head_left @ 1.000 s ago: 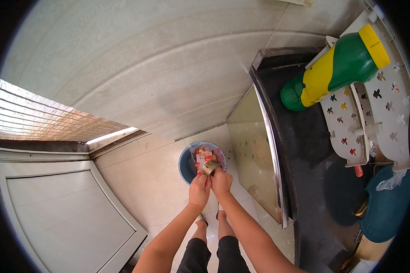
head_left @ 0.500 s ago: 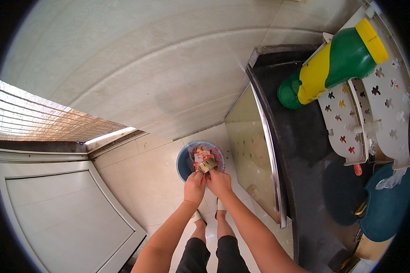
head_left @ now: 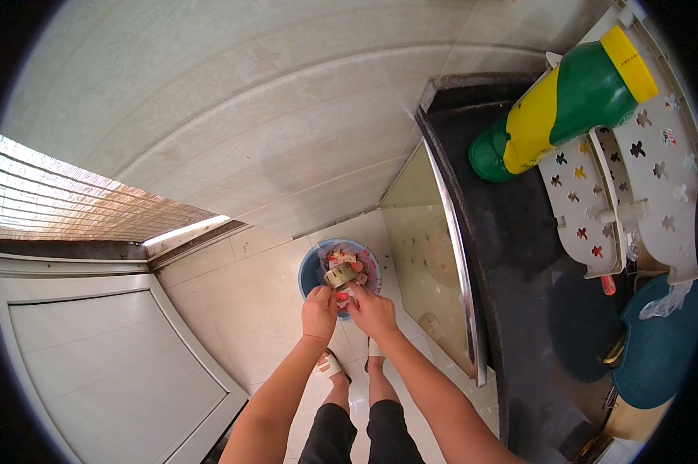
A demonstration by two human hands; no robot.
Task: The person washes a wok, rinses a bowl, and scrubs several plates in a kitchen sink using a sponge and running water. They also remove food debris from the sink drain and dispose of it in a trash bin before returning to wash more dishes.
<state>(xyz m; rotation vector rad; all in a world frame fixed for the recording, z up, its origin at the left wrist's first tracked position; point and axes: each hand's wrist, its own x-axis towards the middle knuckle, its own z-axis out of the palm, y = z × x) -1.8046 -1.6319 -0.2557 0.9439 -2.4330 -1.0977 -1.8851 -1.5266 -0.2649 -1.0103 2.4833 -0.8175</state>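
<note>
Over a blue bucket (head_left: 310, 278) on the floor, both my hands are close together. A small round brownish-gold metal cup with dark slots (head_left: 340, 275) is tilted between my fingertips. My left hand (head_left: 318, 311) grips its near left edge with bent fingers. At its near right side, the fingers of my right hand (head_left: 373, 311) are curled in a pinch against the edge. Below, the bucket holds a clear plastic liner and red and white wrappers (head_left: 338, 256). A bit of red shows between my hands. The inside of the cup is hidden.
On the right runs a black counter (head_left: 504, 255) with a green and yellow bottle (head_left: 562, 108), a white cut-out rack (head_left: 589, 205) and a teal board (head_left: 658, 348). A glossy cabinet front (head_left: 426, 255) stands below. To the left is a white door panel (head_left: 117, 356); my slippered feet are below.
The metal cup has shifted slightly left and farther up. My hands have drawn a little apart, and more of the bucket's contents shows between and beyond them.
</note>
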